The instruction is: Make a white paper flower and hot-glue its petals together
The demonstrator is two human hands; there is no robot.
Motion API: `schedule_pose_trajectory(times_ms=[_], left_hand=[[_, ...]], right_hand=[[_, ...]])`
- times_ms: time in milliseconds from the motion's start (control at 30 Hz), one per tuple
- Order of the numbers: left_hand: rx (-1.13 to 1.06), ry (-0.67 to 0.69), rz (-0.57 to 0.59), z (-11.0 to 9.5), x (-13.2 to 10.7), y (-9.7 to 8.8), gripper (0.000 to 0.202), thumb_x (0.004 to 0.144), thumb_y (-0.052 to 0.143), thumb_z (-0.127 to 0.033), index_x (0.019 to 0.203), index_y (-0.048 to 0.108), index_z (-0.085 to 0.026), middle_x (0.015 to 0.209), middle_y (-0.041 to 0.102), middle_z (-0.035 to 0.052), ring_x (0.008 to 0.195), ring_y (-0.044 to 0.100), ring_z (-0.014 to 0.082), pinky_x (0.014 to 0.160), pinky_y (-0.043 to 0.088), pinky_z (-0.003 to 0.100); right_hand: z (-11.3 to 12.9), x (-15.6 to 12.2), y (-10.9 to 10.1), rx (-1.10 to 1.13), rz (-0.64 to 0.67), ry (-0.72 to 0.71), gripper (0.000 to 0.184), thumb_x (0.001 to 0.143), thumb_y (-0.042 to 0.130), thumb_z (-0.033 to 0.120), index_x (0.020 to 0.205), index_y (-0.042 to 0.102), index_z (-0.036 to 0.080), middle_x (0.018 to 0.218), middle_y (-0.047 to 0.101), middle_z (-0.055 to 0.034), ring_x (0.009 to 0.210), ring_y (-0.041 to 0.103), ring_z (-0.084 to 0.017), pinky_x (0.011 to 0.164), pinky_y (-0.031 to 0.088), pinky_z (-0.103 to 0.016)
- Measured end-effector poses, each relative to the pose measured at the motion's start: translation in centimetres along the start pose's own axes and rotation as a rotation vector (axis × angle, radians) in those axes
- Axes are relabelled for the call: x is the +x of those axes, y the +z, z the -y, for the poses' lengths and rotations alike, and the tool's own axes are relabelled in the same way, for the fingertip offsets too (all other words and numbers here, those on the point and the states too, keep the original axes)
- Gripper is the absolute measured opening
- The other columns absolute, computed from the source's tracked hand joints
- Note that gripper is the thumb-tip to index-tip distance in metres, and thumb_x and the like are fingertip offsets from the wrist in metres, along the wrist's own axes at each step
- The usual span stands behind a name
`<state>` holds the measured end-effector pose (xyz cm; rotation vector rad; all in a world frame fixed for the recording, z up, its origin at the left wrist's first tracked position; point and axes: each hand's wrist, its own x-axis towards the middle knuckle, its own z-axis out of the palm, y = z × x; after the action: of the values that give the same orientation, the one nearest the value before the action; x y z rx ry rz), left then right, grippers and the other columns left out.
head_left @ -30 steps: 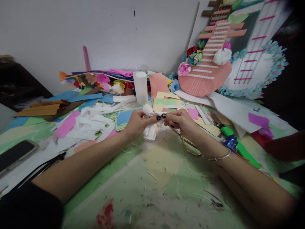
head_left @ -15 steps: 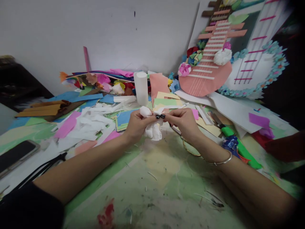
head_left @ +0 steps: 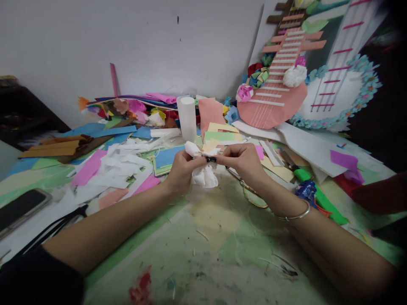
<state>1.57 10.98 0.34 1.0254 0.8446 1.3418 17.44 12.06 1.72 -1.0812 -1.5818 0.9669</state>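
Between my hands, above the table, is a crumpled piece of thin white paper (head_left: 205, 177), gathered and puffed out above and below my fingers. My left hand (head_left: 185, 169) is closed, its thumb and fingers pinching the paper. My right hand (head_left: 243, 160) pinches the same paper from the other side, thumb tip meeting the left thumb tip. Dark nails show where the thumbs meet. Below my right wrist lies a pair of scissors with gold handles (head_left: 252, 197), its blades partly hidden by the hand.
White paper strips (head_left: 117, 167) and pink scraps heap at the left, near a phone (head_left: 23, 209). A white cylinder (head_left: 187, 118) stands behind my hands. At the right lie a green cutter (head_left: 330, 207) and white sheets. A paper guitar (head_left: 273, 108) leans against the wall.
My thumb tips have come closer together on the white paper, and its upper and lower folds have shifted slightly. The whole view has moved a little.
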Motion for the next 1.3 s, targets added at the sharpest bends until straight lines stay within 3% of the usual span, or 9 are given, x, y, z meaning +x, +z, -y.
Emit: schedule_pose_trajectory(times_ms=[333, 633, 767, 967, 1067, 1300], left_hand=[[0.148, 0.109, 0.028, 0.7, 0.7, -1.0, 0.02, 0.062, 0.08, -0.025, 0.076, 0.072, -0.013, 0.069, 0.067, 0.0019, 0.06, 0.058, 0.0097, 0.055, 0.043, 0.02], [0.146, 0.143, 0.082, 0.9, 1.3, -1.5, 0.019, 0.063, 0.08, -0.021, 0.08, 0.074, -0.015, 0.074, 0.071, 0.0033, 0.064, 0.061, 0.011, 0.058, 0.045, 0.021], [0.148, 0.141, 0.111, 0.9, 1.3, -1.5, 0.021, 0.063, 0.08, -0.022, 0.082, 0.074, -0.014, 0.077, 0.072, 0.0045, 0.067, 0.063, 0.0131, 0.062, 0.048, 0.023], [0.112, 0.14, 0.107, 1.0, 1.1, -1.4, 0.02, 0.062, 0.079, -0.018, 0.081, 0.074, -0.015, 0.075, 0.07, 0.0025, 0.068, 0.063, 0.0124, 0.062, 0.048, 0.021], [0.047, 0.127, 0.05, 1.0, 1.0, -1.1, 0.019, 0.06, 0.08, -0.016, 0.077, 0.072, -0.015, 0.075, 0.069, 0.0011, 0.068, 0.062, 0.0109, 0.062, 0.048, 0.021], [-0.081, 0.032, -0.04, 0.6, 0.4, -0.2, 0.025, 0.054, 0.083, -0.019, 0.073, 0.068, -0.014, 0.068, 0.066, -0.0016, 0.061, 0.06, 0.0095, 0.062, 0.048, 0.023]], right_hand=[[-0.8, 0.1, 0.0, -0.083, -0.02, -0.109, 0.029, 0.067, 0.075, 0.034, 0.053, 0.057, 0.016, 0.055, 0.056, 0.0008, 0.055, 0.044, -0.008, 0.051, 0.031, -0.025], [0.0, 0.6, -1.5, -0.179, 0.244, -0.018, 0.025, 0.082, 0.059, 0.035, 0.067, 0.065, 0.016, 0.049, 0.052, 0.0023, 0.046, 0.039, -0.006, 0.046, 0.025, -0.025], [0.0, 0.6, -1.4, -0.183, 0.279, -0.018, 0.031, 0.08, 0.061, 0.038, 0.058, 0.061, 0.016, 0.048, 0.049, 0.0033, 0.045, 0.036, -0.005, 0.046, 0.023, -0.024], [-0.3, 0.5, -1.0, -0.21, 0.131, -0.091, 0.033, 0.076, 0.065, 0.039, 0.054, 0.063, 0.016, 0.048, 0.048, 0.0028, 0.049, 0.035, -0.006, 0.049, 0.024, -0.025], [-0.4, 0.1, -0.8, -0.247, 0.047, -0.156, 0.031, 0.077, 0.064, 0.039, 0.056, 0.064, 0.016, 0.05, 0.049, 0.0021, 0.051, 0.037, -0.007, 0.049, 0.025, -0.025], [0.0, -1.1, 0.3, -0.53, -0.168, -0.398, 0.041, 0.082, 0.059, 0.038, 0.047, 0.054, 0.018, 0.046, 0.043, 0.002, 0.048, 0.036, -0.008, 0.05, 0.026, -0.027]])
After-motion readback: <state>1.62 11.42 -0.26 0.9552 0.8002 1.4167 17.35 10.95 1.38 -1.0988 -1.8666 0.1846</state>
